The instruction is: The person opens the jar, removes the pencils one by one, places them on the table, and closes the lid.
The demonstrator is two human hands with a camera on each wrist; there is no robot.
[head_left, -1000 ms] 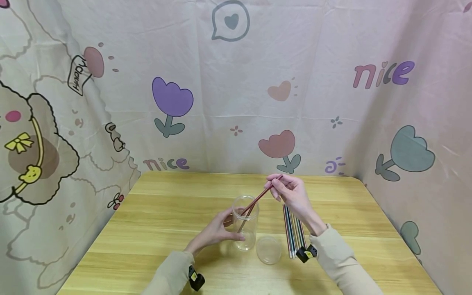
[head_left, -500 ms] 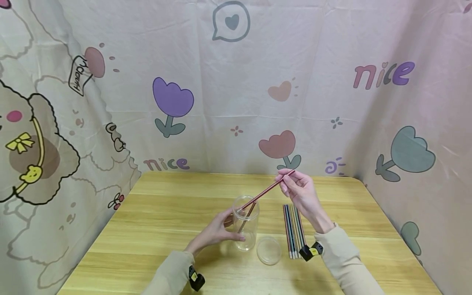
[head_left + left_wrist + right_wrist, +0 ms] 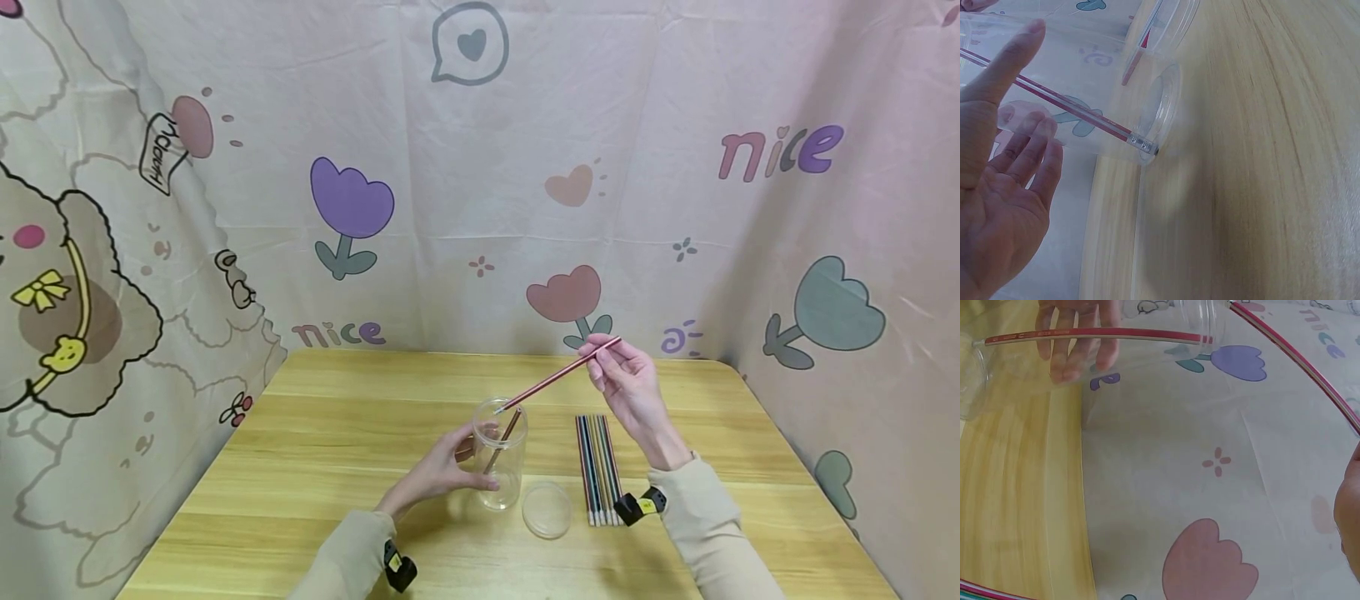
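Observation:
My left hand (image 3: 442, 467) grips a clear, open-topped jar (image 3: 504, 492) that stands upright, with the thumb across the near side and the fingers behind it. Inside leans one red-striped pencil (image 3: 1063, 102), its metal-banded end down at the jar's base in the left wrist view. My right hand (image 3: 636, 392) pinches a second red pencil (image 3: 555, 379) near its upper end, high to the right of the jar. That pencil slants down to the left, its lower tip right at the jar's mouth. In the right wrist view only an edge of my right hand (image 3: 1349, 512) shows.
A round clear lid (image 3: 547, 510) lies flat just right of the jar. Beyond it, several coloured pencils (image 3: 597, 467) lie side by side in a row under the right wrist. The wooden table (image 3: 337, 433) ends at a printed cloth backdrop (image 3: 465, 192).
My right hand has moved up and to the right, and the pencil's lower end has come from inside the jar up to its rim. My left hand and the jar stay put.

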